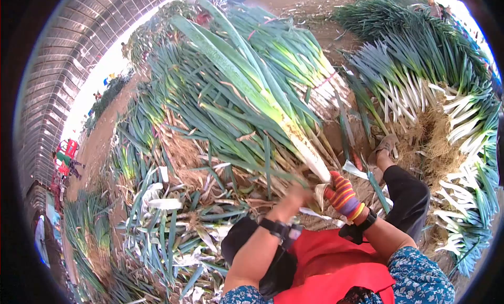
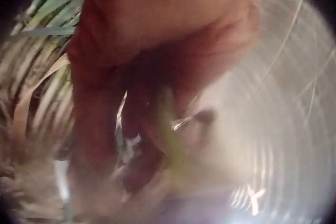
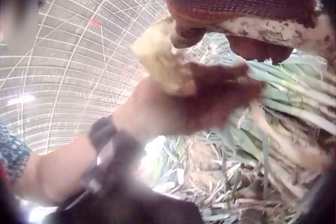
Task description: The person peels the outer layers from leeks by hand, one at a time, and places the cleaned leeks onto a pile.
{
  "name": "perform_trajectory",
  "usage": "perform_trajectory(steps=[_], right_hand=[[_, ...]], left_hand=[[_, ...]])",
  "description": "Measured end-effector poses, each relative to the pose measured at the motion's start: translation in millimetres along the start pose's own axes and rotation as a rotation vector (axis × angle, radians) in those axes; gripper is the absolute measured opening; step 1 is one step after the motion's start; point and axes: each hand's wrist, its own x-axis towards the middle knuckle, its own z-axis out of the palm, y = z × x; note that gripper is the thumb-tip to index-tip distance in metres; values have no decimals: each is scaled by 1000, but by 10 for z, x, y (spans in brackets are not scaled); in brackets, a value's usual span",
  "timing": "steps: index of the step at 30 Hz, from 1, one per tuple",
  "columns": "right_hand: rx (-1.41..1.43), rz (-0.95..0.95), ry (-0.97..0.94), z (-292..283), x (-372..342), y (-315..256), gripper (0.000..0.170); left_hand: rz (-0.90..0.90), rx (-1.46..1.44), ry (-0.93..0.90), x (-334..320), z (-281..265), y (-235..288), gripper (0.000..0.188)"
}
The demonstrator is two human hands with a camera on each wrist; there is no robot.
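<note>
A long leek slants up and away from my right hand, its broad green leaves spreading over the pile. That hand wears a striped glove and grips the white base; the pale root end sticks out of the grip in the right wrist view. My bare left hand is motion-blurred just beside the base. In the left wrist view its fingers are curled, and a thin yellow-green leaf strip runs between them. A dry tan leaf trails by its fingertips in the right wrist view.
A large heap of leeks lies in front of me. Tied leeks stand behind it. Cleaned leeks line the right side, roots inward. Peeled leaf scraps litter the ground at left. A red apron covers my lap.
</note>
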Motion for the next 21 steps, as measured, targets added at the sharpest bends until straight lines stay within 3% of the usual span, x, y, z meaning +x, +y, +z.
perform_trajectory(steps=[1,2,4,5,6,8,9,10,13,16,18,19,20,21], right_hand=[[-3,-35,21,0,80,7,49],[-5,-43,41,-20,133,98,49],[-241,-243,121,-90,93,355,52],[-138,-176,136,-139,35,393,55],[-247,-218,135,-268,-20,248,57],[-307,-218,73,-378,-213,348,56],[-247,-250,83,-341,-342,514,57],[-302,-136,6,-336,-456,599,60],[-332,-38,-139,-262,-637,525,62],[-373,-25,-249,-127,-689,818,60],[-609,-140,-312,-108,-665,980,63],[-681,-141,-248,-38,-660,947,63],[-1215,-489,-199,-18,-738,1112,55],[-1020,-294,-289,-16,-689,1002,51]], left_hand=[[163,338,-219,118,208,-374,28],[521,623,-53,-244,471,257,31],[-7,777,-170,-75,133,-207,50],[-112,588,48,-220,171,448,53],[-219,387,269,-332,185,1168,56],[233,-323,519,-318,-13,1222,58],[326,-427,585,-277,-85,1289,51],[415,-532,651,-257,-122,1389,44],[423,-775,672,-238,-192,1399,40],[379,-732,775,-246,-154,1370,32],[352,-702,776,-220,-174,1349,29],[404,-755,765,-210,-161,1377,30],[453,-810,758,-244,-141,1375,31],[414,-811,702,-316,-159,1402,34]])
